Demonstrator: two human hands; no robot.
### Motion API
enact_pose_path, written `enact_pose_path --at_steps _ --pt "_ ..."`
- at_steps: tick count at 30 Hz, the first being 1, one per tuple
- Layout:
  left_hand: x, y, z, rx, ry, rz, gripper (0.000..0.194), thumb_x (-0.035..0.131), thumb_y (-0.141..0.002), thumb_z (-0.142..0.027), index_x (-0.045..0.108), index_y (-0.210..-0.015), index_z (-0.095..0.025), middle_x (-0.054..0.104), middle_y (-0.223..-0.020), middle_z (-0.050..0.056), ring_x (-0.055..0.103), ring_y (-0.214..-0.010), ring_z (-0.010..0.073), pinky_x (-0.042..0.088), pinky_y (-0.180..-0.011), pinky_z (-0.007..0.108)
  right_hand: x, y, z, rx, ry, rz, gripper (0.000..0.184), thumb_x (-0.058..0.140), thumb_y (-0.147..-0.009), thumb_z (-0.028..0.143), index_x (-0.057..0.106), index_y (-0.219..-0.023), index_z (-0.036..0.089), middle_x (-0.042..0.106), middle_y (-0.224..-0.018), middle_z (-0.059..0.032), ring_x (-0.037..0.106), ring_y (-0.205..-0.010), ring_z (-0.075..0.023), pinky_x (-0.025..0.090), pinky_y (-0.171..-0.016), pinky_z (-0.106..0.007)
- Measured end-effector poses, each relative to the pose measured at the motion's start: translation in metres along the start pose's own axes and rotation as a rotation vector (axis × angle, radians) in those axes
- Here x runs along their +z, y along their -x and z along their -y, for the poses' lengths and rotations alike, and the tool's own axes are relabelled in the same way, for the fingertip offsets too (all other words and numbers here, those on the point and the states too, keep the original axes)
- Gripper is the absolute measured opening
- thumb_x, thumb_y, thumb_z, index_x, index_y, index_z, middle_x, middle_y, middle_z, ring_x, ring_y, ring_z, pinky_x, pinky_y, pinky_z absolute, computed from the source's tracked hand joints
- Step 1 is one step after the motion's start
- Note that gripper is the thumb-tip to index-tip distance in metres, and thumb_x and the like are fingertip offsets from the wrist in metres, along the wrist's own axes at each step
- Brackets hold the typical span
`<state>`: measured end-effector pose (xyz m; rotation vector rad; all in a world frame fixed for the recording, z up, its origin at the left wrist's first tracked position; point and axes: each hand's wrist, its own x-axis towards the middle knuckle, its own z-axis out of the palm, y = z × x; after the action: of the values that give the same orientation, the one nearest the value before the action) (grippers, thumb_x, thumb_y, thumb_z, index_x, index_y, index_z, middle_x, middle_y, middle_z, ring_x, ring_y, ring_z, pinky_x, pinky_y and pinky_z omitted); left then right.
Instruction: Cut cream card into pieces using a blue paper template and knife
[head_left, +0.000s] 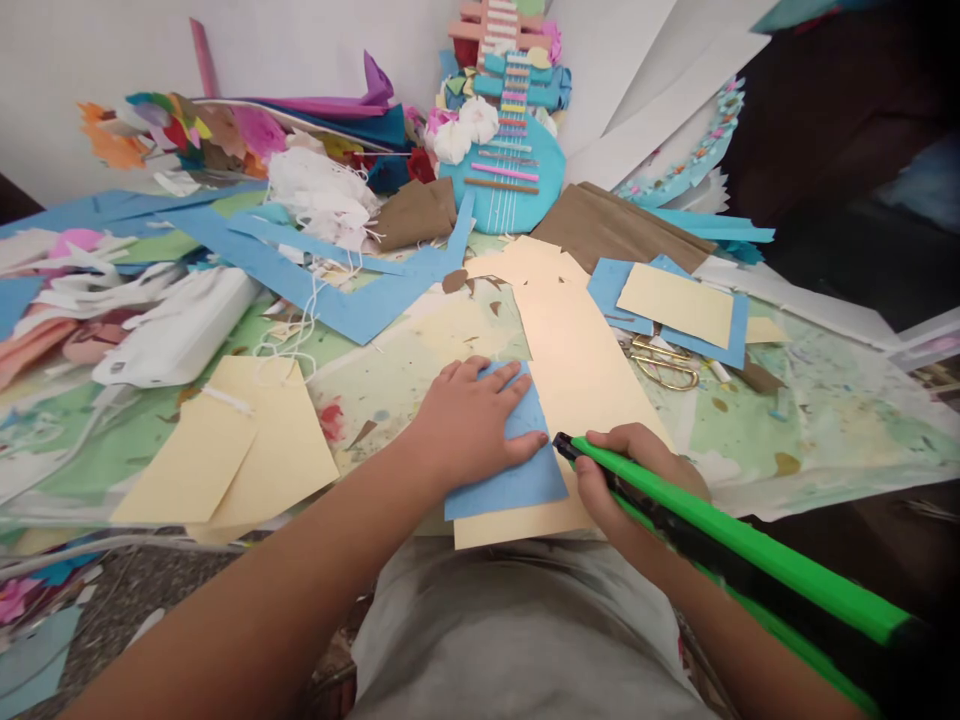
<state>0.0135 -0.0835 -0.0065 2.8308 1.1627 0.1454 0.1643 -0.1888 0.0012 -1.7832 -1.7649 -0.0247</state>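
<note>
My left hand (480, 420) lies flat with its fingers spread, pressing a blue sheet of card (510, 480) down onto a long cream card strip (577, 350). My right hand (645, 470) grips a green and black utility knife (720, 510). Its dark nose is at the blue card's right edge, close to my left thumb; I cannot make out a blade. Part of the cream strip shows below the blue card at the table's front edge.
Cream sheets (262, 440) and a white power bank (176, 330) with a cable lie left. Blue offcuts (360, 300) and white string (322, 195) lie behind. Scissors (664, 360) rest right, beside stacked card (679, 300). A blue paper guitar (502, 170) stands at the back.
</note>
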Motion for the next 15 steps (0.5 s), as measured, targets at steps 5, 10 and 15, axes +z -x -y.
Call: enact_pose_path --at_steps 5,10,15 --pt "0.0 0.0 0.0 -0.003 -0.003 0.002 0.068 0.033 -0.077 -0.062 0.039 -0.13 -0.021 0.037 -0.137 0.002 0.031 -0.121 0.0307 0.023 -0.1 0.045 -0.006 0.007 0.001 -0.025 0.006 0.025 0.008 0.049 -0.074 0.028 0.044 -0.08 0.025 0.061 -0.06 0.0028 0.057 -0.047 -0.0138 0.038 -0.044 -0.023" --pt "0.0 0.0 -0.001 0.0 -0.013 0.015 0.068 0.032 -0.078 -0.062 0.038 -0.131 -0.02 0.037 -0.137 0.002 0.031 -0.121 0.03 0.023 -0.1 0.045 -0.006 0.013 0.001 -0.076 0.022 0.003 0.009 0.049 -0.074 0.027 0.045 -0.082 0.024 0.063 -0.061 0.0017 0.059 -0.049 -0.0147 0.039 -0.045 -0.023" --pt "0.001 0.0 0.0 0.005 -0.023 0.011 0.069 0.03 -0.078 -0.062 0.037 -0.131 -0.02 0.035 -0.138 0.002 0.031 -0.121 0.0302 0.023 -0.1 0.044 -0.004 0.019 0.001 -0.085 0.048 -0.067 0.008 0.049 -0.073 0.027 0.047 -0.08 0.024 0.063 -0.06 0.001 0.059 -0.048 -0.0154 0.039 -0.045 -0.024"
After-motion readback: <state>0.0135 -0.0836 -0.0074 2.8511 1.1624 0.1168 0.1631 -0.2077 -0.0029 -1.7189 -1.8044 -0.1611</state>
